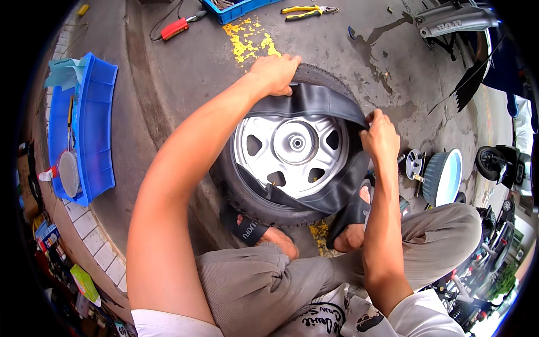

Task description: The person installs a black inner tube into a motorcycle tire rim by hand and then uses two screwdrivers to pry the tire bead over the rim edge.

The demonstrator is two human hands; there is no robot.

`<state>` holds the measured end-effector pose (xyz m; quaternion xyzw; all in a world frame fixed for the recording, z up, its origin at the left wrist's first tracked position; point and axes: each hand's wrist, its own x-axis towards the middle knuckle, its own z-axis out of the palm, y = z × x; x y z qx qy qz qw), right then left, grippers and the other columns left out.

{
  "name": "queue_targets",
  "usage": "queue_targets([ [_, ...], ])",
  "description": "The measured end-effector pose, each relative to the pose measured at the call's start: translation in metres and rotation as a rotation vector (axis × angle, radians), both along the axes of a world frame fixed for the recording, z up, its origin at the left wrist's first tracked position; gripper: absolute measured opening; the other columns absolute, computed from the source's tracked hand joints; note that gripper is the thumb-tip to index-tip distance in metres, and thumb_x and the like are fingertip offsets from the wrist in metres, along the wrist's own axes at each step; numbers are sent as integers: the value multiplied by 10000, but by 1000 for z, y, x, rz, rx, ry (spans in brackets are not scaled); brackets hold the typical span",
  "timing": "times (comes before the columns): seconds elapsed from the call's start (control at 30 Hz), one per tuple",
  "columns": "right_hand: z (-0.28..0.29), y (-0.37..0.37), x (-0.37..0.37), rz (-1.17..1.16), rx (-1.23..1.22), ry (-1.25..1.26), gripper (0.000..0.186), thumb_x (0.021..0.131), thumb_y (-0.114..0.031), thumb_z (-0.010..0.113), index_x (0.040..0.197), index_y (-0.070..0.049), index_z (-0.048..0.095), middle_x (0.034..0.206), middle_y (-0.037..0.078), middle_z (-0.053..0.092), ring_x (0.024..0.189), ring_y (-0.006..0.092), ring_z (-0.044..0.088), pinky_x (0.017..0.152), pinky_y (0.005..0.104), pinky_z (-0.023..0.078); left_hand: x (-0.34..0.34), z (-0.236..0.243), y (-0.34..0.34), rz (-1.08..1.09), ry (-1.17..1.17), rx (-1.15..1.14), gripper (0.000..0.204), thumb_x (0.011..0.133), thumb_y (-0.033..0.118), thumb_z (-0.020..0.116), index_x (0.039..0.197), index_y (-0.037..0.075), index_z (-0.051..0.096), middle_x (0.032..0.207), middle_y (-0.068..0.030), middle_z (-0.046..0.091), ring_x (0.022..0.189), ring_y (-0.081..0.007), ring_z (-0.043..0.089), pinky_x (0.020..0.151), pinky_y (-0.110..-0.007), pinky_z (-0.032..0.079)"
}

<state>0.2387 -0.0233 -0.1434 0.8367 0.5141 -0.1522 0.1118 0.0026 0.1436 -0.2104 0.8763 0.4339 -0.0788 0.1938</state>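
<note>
A wheel with a silver rim (295,178) and a black tyre (223,180) lies flat on the ground in front of me. A limp black inner tube (320,102) loops around the rim, partly overlapping it along the far side and the near right. My left hand (274,76) is closed at the far edge, its thumb on the tube and its fingers reaching over the tyre. At the right side, my right hand (382,136) pinches the tube. Some fingertips of both hands are hidden.
My sandalled feet (275,238) are against the wheel's near side. A blue bin (100,132) stands left. Beyond the wheel lie yellow-handled pliers (306,11), a red-handled tool (175,28) and a blue tray (247,11). A round basin (443,177) and a wheel hub (414,164) are right.
</note>
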Motion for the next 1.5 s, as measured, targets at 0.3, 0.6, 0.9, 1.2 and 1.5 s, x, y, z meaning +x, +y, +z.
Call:
queue_targets([
  [0.3, -90, -32, -117, 658, 312, 405, 665, 1113, -354, 490, 1627, 51, 366, 1596, 296, 490, 1514, 424, 442, 1299, 489, 289, 3, -10, 6, 58, -187, 33, 459, 747, 1, 722, 1206, 7, 710, 1096, -241, 775, 1081, -431, 745, 945, -508, 614],
  [0.6, -95, 15, -82, 616, 379, 211, 661, 1065, -439, 577, 1671, -240, 404, 1367, 170, 692, 1291, 339, 632, 1149, 520, 436, 5, -11, 9, 120, -217, 74, 692, 728, 45, 748, 1411, 47, 639, 1181, -255, 749, 1106, -433, 721, 967, -509, 582],
  [0.9, -23, 3, -113, 719, 826, 283, 479, 796, -152, 787, 1270, -110, 731, 1098, 78, 691, 1107, 313, 658, 1047, 475, 503, -1, -26, -5, 190, -141, 71, 704, 709, 35, 762, 1396, 103, 623, 1121, -257, 735, 1057, -465, 726, 896, -570, 597],
  [1.2, -69, 58, -7, 489, 857, 206, 194, 908, -167, 761, 955, -77, 595, 877, 131, 627, 805, 360, 651, 714, 489, 525, 15, -1, -5, 208, -95, -10, 585, 813, 23, 738, 1375, 110, 601, 1283, -216, 698, 1196, -437, 699, 997, -620, 554],
  [1.5, -98, -10, -78, 844, 448, 254, 721, 1069, -435, 565, 1592, 41, 424, 1597, 200, 517, 1406, 334, 552, 1204, 440, 420, 8, 3, -3, 198, -48, 43, 720, 766, 57, 780, 1458, 110, 587, 1227, -222, 729, 1133, -437, 720, 958, -536, 597],
])
